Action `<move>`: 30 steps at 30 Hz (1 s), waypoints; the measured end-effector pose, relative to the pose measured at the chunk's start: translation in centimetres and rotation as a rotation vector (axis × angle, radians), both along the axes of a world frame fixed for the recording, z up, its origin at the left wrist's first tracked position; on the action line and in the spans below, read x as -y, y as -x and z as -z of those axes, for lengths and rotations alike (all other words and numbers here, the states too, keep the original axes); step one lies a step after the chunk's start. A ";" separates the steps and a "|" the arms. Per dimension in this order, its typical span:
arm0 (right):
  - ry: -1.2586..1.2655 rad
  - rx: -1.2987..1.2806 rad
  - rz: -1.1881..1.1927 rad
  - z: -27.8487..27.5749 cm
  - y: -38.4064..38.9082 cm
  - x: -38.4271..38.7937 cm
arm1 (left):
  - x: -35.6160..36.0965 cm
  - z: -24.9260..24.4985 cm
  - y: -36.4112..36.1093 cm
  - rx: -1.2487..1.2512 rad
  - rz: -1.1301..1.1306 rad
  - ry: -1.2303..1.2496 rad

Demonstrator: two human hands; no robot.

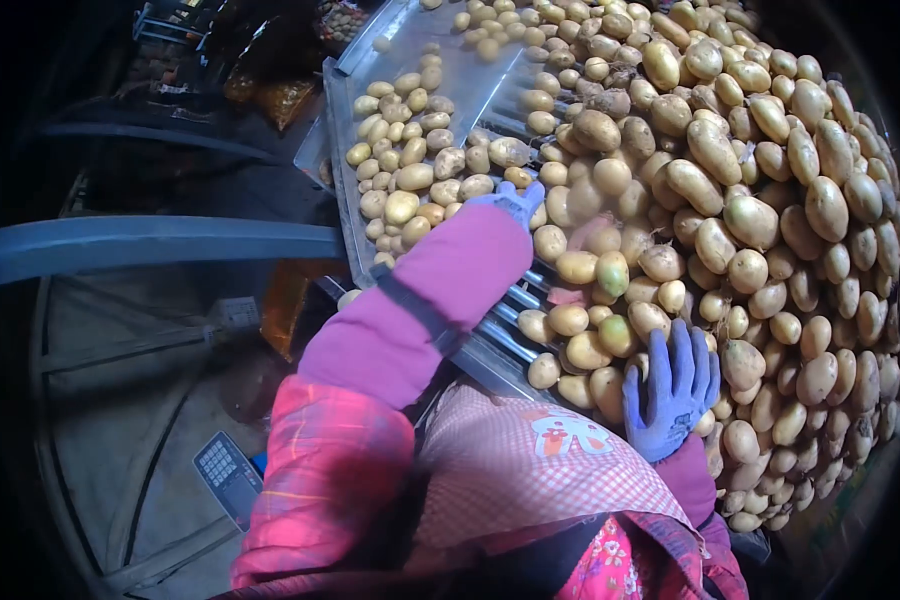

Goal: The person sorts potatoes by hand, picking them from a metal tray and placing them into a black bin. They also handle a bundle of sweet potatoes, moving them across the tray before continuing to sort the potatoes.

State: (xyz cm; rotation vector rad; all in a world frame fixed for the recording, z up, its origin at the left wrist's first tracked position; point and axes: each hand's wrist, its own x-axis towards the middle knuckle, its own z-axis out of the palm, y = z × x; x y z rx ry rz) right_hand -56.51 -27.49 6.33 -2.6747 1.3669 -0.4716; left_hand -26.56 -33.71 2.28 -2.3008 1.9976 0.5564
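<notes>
Potatoes [713, 150] lay heaped before me and to my right, the pile cut off at the top and its outer right side falling into shadow. A smaller lot sat to the left in a metal tray [338, 150], its far end hard to make out. My left hand [515, 203] reached to the metal bars [508, 342] between the two groups; potatoes covered much of these bars. The sleeve [470, 250] hid most of that hand and only part of the glove showed, so I could not determine whether it gripped anything. My right hand [672, 395], also gloved, rested against the near edge of the heap with fingers spread apart, partly covering the potatoes beneath. A keypad device [228, 478] stood low on the left, its markings too small to read. The upper left background was too dark to identify.
</notes>
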 end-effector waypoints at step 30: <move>0.437 -0.212 0.056 3.9 -0.6 0.1 | -36.3 2.0 -19.6 -1.986 -1.118 0.637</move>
